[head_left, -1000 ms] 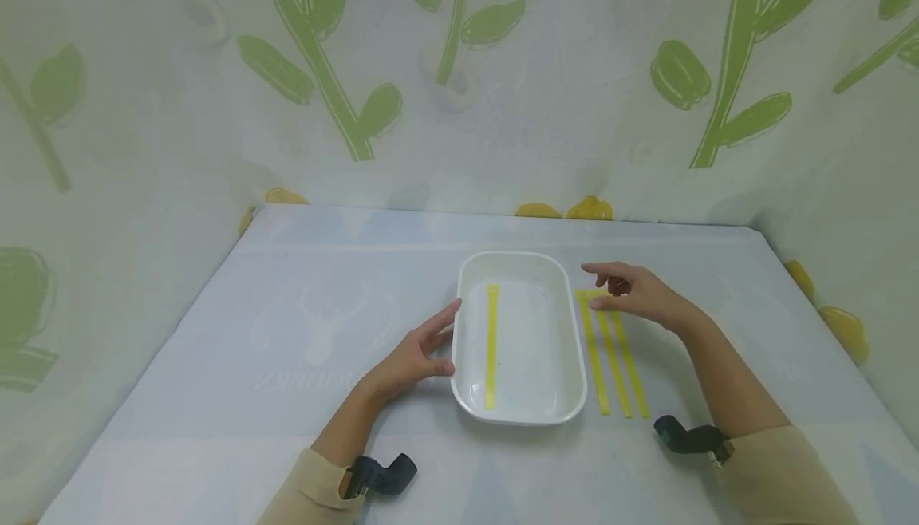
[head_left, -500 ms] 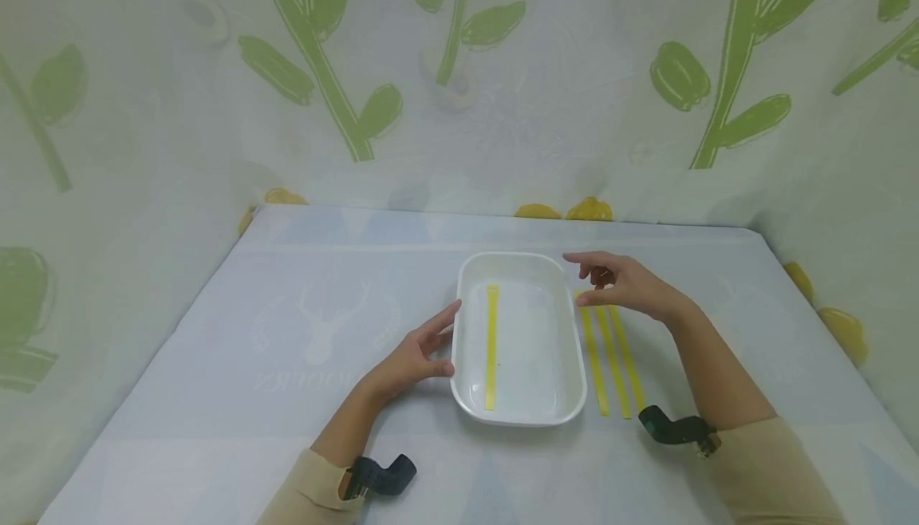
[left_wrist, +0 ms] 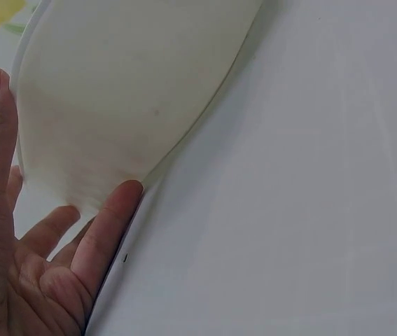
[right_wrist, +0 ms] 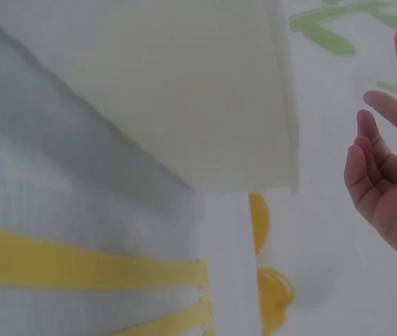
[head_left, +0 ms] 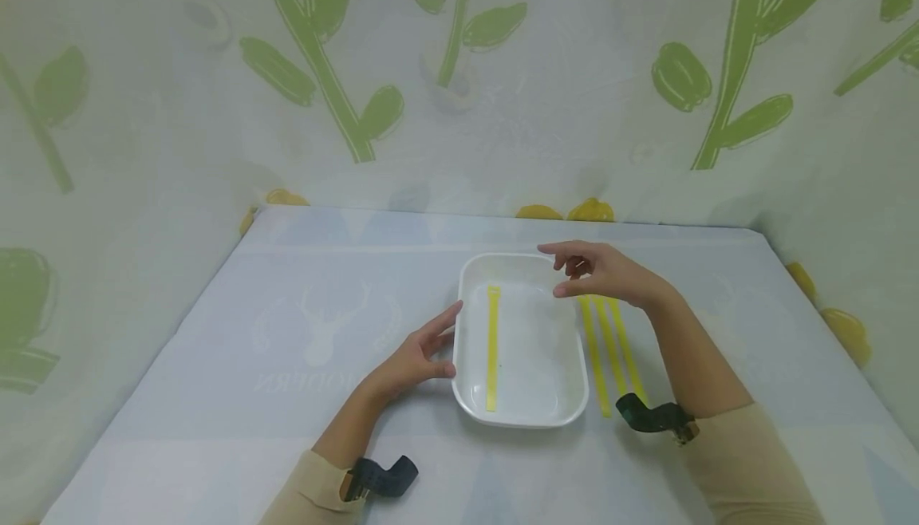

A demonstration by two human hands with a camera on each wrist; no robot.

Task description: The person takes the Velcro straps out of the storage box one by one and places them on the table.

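A white rectangular tray (head_left: 534,357) sits on the table with one flat yellow strap (head_left: 492,349) lying lengthwise inside it. My left hand (head_left: 412,359) rests against the tray's left side with fingers and thumb spread; the left wrist view shows its fingers along the outer wall (left_wrist: 135,91). Over the tray's far right corner hovers my right hand (head_left: 606,271), its index finger extended and the others loosely bent. Nothing shows between those fingers in the right wrist view (right_wrist: 394,189). Just right of the tray lie 3 more yellow straps (head_left: 609,341), their far ends partly hidden by the right hand.
A pale cloth (head_left: 323,405) with faint printed patterns covers the table. White fabric with green leaf and yellow flower prints (head_left: 574,126) hangs behind and at both sides. Each wrist wears a dark camera mount (head_left: 388,477).
My right hand has moved left and slightly away from me, from above the straps on the table to above the tray's far right corner. The left hand, tray and straps stay put.
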